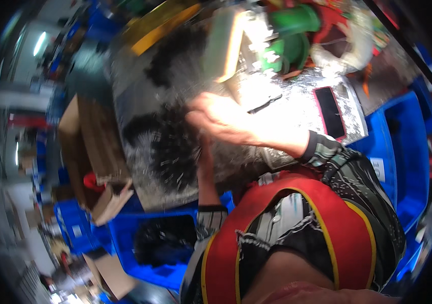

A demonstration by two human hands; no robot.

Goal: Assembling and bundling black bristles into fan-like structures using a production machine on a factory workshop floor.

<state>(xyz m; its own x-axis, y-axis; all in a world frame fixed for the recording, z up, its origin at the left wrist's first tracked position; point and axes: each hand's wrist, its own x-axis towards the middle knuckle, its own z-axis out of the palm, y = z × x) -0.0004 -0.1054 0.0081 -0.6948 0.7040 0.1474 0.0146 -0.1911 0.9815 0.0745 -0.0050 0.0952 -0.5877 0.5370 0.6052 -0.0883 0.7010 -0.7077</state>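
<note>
My right hand (216, 115) reaches across the worktable (145, 198) from the right, its fingers curled and smeared by motion. Whatever it may hold is too blurred to make out. My left hand (205, 147) comes up from below, close beneath the right one, its fingers mostly hidden behind it. Just left of both hands spreads a heap of small black parts (170, 152). More black parts (175, 55) lie farther back on the table. A thin dark tool (265, 103), its kind unclear, rests right of my right hand under a bright glare.
A red-rimmed phone (330, 112) lies at the table's right. Green spools (293, 21) and a yellow bin (165, 28) stand at the back. An open cardboard box (92, 147) adjoins the left edge. Blue crates (405, 152) flank the table; another blue crate (125, 248) holds black material.
</note>
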